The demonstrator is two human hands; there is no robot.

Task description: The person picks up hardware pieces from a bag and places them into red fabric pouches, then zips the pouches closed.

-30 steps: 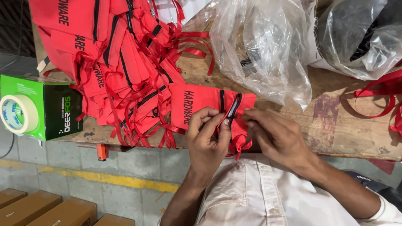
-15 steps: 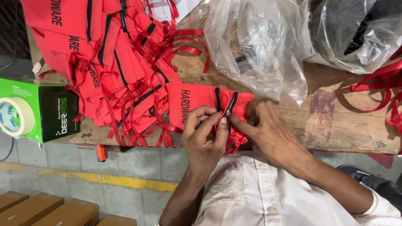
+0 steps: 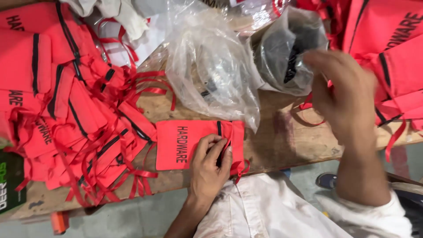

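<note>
A small red cloth pouch (image 3: pixel 185 143) with a black band and black lettering lies flat on the wooden bench (image 3: pixel 291 141) near its front edge. My left hand (image 3: pixel 210 169) presses its fingers on the pouch's right end, by the black band and red ribbon ties. My right hand (image 3: pixel 346 94) is raised over the bench to the right, blurred, fingers spread and empty, close to a grey plastic bag (image 3: pixel 288 55) and a stack of red pouches (image 3: pixel 387 48).
A large heap of red pouches (image 3: pixel 66 110) with loose ribbons covers the bench's left part. A crumpled clear plastic bag (image 3: pixel 211 75) sits behind the single pouch. White cloth (image 3: pixel 119 17) lies at the back left. A green box edge (image 3: pixel 9 185) shows at far left.
My right hand has left the pouch and swung up to the right toward the grey bag. The left hand stays on the pouch. The view has shifted right and closer.
</note>
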